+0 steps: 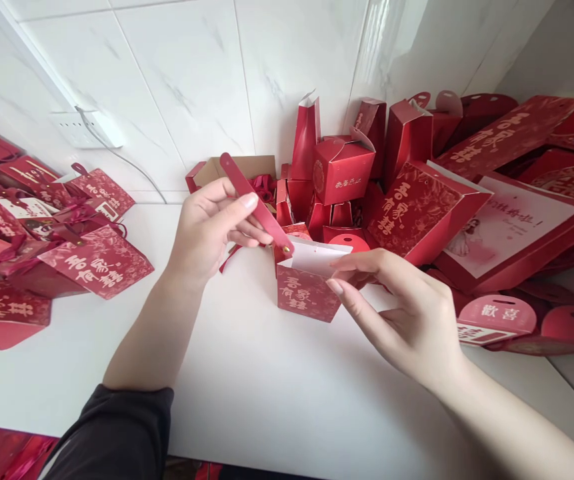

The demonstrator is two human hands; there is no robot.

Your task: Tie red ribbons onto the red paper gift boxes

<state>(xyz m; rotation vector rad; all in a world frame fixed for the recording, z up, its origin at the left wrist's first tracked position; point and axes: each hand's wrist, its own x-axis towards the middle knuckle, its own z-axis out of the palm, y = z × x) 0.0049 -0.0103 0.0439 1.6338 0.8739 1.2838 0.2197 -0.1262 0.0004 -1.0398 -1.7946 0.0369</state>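
A small red gift box (307,293) with gold characters stands on the white table, its white inside showing at the open top. My left hand (221,223) grips a red strap (257,203) between thumb and fingers. The strap's lower end, with a small gold stud (286,249), meets the box's top rim; I cannot tell whether it is fixed there. My right hand (401,310) pinches the box's right upper edge between thumb and forefinger.
Finished-looking red boxes (101,260) with ribbons lie at the left. Many red boxes and bags (417,213) are piled at the right and back. An open carton (261,167) stands near the tiled wall (191,87), where a socket (87,129) has a cable.
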